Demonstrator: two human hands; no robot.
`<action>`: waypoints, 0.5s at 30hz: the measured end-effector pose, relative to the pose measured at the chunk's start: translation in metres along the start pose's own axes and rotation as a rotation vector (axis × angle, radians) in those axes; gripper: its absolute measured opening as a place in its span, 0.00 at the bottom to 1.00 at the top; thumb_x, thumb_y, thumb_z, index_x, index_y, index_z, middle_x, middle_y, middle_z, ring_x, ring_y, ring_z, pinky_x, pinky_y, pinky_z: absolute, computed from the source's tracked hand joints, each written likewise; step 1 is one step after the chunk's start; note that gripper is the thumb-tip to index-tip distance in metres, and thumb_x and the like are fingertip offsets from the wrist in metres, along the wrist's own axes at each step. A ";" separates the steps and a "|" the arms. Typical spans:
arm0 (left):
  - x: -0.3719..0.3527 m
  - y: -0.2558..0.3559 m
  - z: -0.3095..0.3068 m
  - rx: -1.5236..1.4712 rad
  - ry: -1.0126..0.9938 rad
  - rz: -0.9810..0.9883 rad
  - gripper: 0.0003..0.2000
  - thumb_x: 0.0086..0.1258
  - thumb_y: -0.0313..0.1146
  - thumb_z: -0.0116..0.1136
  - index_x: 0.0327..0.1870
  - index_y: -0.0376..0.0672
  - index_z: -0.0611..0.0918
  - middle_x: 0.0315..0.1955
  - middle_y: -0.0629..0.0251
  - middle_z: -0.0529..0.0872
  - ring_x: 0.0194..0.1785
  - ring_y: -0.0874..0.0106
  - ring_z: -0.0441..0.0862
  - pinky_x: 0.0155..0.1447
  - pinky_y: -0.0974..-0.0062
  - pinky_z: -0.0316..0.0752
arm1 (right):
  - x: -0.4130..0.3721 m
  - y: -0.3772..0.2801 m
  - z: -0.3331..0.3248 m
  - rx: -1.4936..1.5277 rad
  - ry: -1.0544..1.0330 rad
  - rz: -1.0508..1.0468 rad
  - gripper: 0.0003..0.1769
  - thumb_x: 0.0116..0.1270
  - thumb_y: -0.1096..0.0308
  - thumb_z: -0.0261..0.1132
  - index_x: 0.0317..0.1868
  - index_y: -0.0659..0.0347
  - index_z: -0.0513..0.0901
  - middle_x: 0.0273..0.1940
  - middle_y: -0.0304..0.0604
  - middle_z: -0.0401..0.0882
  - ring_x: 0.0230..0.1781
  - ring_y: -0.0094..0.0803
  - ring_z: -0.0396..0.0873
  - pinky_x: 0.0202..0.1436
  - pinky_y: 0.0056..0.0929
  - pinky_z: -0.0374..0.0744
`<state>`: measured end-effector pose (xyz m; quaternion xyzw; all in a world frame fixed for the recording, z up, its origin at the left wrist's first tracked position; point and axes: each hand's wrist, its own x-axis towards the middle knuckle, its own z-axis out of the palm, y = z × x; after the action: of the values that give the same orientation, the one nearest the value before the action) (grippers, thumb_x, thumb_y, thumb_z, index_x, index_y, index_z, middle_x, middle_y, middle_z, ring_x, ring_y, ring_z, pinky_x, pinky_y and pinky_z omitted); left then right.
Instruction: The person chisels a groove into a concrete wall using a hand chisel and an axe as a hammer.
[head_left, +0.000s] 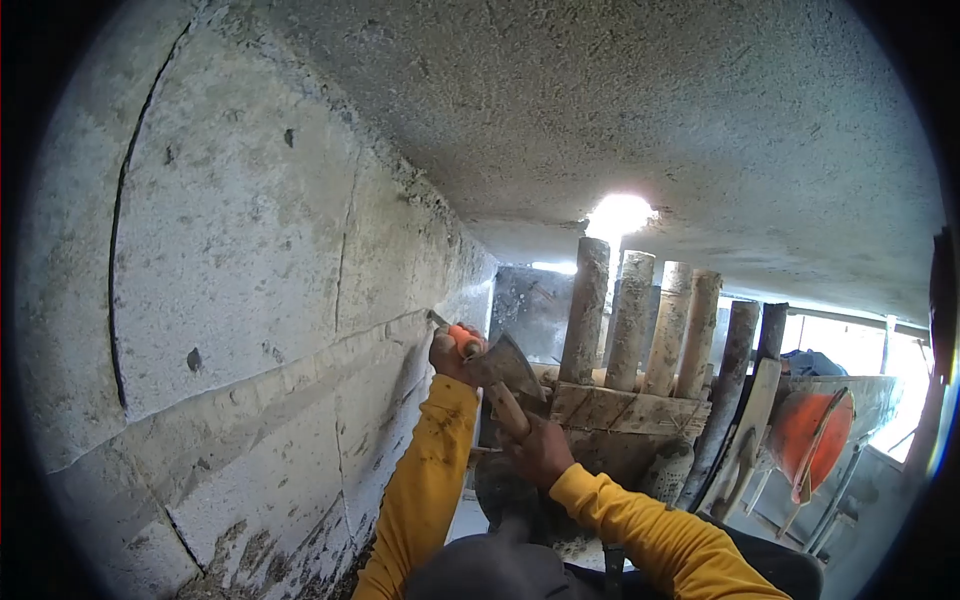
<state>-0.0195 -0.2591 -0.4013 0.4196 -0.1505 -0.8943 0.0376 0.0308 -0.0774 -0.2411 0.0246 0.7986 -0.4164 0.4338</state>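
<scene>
My left hand (450, 358) is wrapped round a chisel (466, 340) with an orange grip. Its metal tip points up and left, right at the grooved band (370, 345) along the concrete wall. Lower and to the right, my right hand (546, 450) grips the wooden handle of a hatchet (512, 368). The hatchet's broad, dirty metal head lies close beside the chisel's butt end and overlaps my left hand's edge in this view. Both my sleeves are yellow.
A cracked concrete wall (230, 230) runs along the left, under a low rough ceiling (640, 110). Several upright wooden posts (632, 320) stand behind a plank (630, 412) ahead. An orange rounded object (808, 435) and metal legs are at the right.
</scene>
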 end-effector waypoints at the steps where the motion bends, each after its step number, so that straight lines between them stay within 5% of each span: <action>1: -0.001 0.001 0.005 0.100 -0.015 0.057 0.08 0.65 0.37 0.52 0.34 0.42 0.75 0.28 0.63 0.78 0.28 0.66 0.77 0.31 0.65 0.77 | 0.000 -0.001 0.000 0.069 0.083 -0.085 0.24 0.64 0.63 0.68 0.57 0.67 0.78 0.40 0.60 0.83 0.42 0.53 0.84 0.45 0.38 0.81; 6: -0.004 -0.005 0.013 0.003 0.146 0.084 0.07 0.67 0.35 0.50 0.34 0.42 0.75 0.29 0.64 0.78 0.28 0.68 0.77 0.32 0.69 0.77 | -0.002 0.003 0.016 0.191 0.371 -0.357 0.20 0.63 0.64 0.68 0.50 0.70 0.80 0.37 0.60 0.83 0.37 0.54 0.85 0.41 0.40 0.80; 8: 0.034 -0.018 -0.043 0.284 0.071 0.222 0.08 0.66 0.37 0.53 0.36 0.42 0.75 0.32 0.65 0.78 0.31 0.68 0.78 0.35 0.66 0.78 | 0.007 0.007 0.005 0.071 0.158 -0.155 0.19 0.62 0.64 0.68 0.49 0.70 0.81 0.36 0.59 0.84 0.37 0.53 0.85 0.40 0.40 0.80; 9: 0.025 -0.010 -0.029 0.053 0.130 0.045 0.08 0.66 0.37 0.54 0.36 0.42 0.75 0.32 0.65 0.78 0.32 0.68 0.78 0.35 0.66 0.78 | 0.009 0.008 0.001 0.015 0.053 -0.049 0.19 0.62 0.64 0.68 0.48 0.70 0.81 0.35 0.59 0.84 0.36 0.52 0.85 0.40 0.40 0.80; 10: 0.019 -0.003 -0.015 -0.183 0.187 -0.125 0.08 0.66 0.37 0.54 0.36 0.43 0.74 0.32 0.66 0.78 0.33 0.68 0.78 0.36 0.65 0.78 | 0.011 0.007 -0.001 0.072 0.129 -0.111 0.18 0.62 0.64 0.68 0.47 0.70 0.81 0.34 0.59 0.83 0.36 0.53 0.85 0.40 0.40 0.80; 11: 0.002 -0.012 -0.007 -0.087 0.001 0.053 0.07 0.65 0.35 0.55 0.35 0.43 0.74 0.31 0.66 0.77 0.33 0.67 0.77 0.37 0.65 0.78 | 0.006 0.007 0.001 0.133 0.193 -0.163 0.18 0.62 0.64 0.68 0.46 0.69 0.81 0.34 0.59 0.83 0.36 0.53 0.85 0.40 0.40 0.80; 15: 0.007 -0.017 0.003 0.027 0.176 0.121 0.08 0.65 0.36 0.53 0.34 0.42 0.73 0.28 0.64 0.76 0.31 0.65 0.77 0.36 0.64 0.78 | -0.005 0.000 0.009 0.342 0.209 -0.057 0.16 0.62 0.63 0.69 0.43 0.68 0.81 0.31 0.57 0.83 0.33 0.49 0.85 0.37 0.39 0.80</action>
<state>-0.0256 -0.2432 -0.4102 0.4870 -0.1835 -0.8481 0.0990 0.0401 -0.0815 -0.2398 0.1181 0.7572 -0.5534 0.3261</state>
